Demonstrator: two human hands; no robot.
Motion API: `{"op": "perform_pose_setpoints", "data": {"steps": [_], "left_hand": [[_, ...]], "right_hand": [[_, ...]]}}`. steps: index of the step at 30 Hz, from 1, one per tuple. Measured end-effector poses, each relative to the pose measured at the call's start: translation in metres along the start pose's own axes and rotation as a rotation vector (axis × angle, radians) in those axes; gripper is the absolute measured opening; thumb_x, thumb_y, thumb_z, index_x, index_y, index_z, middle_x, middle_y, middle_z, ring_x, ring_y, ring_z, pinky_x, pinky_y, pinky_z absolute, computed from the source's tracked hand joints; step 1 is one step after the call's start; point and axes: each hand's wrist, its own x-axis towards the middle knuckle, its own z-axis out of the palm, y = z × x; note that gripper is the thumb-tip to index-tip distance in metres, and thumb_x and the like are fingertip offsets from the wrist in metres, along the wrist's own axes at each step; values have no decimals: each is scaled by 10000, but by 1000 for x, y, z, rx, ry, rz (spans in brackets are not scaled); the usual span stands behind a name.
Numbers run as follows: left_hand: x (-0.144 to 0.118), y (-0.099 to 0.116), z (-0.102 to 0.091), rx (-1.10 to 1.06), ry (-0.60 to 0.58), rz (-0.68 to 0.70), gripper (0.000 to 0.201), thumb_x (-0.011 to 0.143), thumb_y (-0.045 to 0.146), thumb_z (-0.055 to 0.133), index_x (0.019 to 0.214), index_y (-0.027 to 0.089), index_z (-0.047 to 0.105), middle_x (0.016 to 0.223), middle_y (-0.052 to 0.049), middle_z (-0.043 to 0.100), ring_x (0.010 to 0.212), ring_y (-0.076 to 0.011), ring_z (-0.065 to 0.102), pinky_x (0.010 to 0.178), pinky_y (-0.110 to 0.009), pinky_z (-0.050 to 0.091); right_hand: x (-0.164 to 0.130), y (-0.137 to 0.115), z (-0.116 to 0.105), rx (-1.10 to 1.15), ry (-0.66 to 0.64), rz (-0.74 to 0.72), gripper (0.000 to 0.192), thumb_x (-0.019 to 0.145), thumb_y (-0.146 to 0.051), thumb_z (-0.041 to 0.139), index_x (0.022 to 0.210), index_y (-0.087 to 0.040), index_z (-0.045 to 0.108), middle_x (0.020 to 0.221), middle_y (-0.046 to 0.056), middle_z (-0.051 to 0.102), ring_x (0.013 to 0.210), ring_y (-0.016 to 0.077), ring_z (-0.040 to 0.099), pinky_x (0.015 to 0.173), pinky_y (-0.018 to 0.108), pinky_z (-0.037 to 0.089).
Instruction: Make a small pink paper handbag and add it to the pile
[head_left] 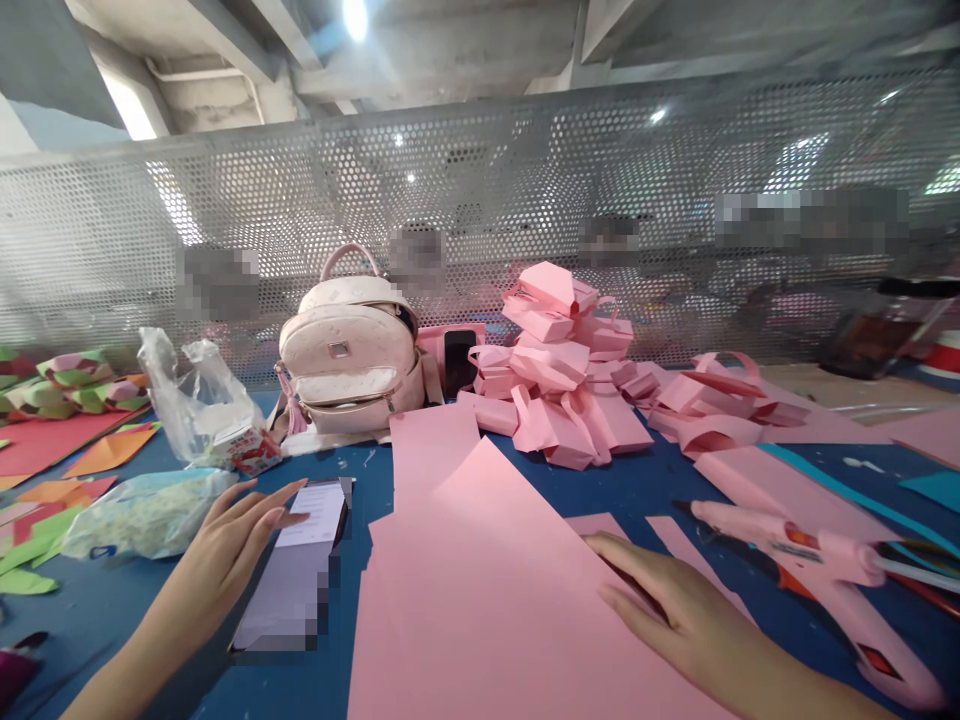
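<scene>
My left hand (232, 545) has its fingers spread over a phone (289, 590) lying on the blue table, fingertips at its lit screen. At the right edge of a large sheet of pink paper (480, 590), my right hand (667, 610) has its thumb on the sheet and its other fingers along the edge. More pink paper (431, 450) lies beneath and behind that sheet. To the right of my right hand, a pink hot glue gun (795, 550) rests on its side.
Folded pink paper pieces (555, 370) are heaped at the back, beside a cream backpack (349, 355). A clear plastic bag (184, 400), a snack bag (146, 510) and coloured paper scraps (45, 530) lie left. A perforated metal screen (487, 200) stands behind; a dark jar (874, 330) is far right.
</scene>
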Motion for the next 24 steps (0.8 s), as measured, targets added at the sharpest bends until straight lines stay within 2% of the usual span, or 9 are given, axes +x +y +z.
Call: {"op": "perform_pose_setpoints", "data": {"steps": [4,8,17,24], "left_hand": [[-3,-2,0,8,7,-13,507,1064,424,272,1062,329,770,1336,8,678,1109,-252,663,1045,-427,461],[-2,-2,1,-20,29,-50,457,1056,427,295,1189,312,717,1293,-9,699,1065,-239,663,1028,-426,457],[2,2,4,-32,-17,-29,440,1055,406,294,1334,296,617,1329,-8,684,1076,-232,659,1017,-433,419],[-1,-6,5,-41,-37,-17,428,1058,379,319,1436,298,502,1365,-3,658,1114,-234,628,1051,-443,364]], "right_hand": [[-1,-1,-1,13,-16,-1,349,981,-363,439,1234,-268,659,1160,65,746,1045,275,716,800,325,586],[-1,-2,-2,29,3,5,343,971,-354,451,1226,-275,666,1072,54,764,1027,280,719,768,321,589],[0,1,0,35,-24,3,350,972,-344,445,1241,-268,656,1155,76,747,1037,289,713,785,335,584],[-2,0,0,25,-6,8,348,972,-348,452,1241,-274,659,1192,74,740,1066,297,707,792,339,585]]}}
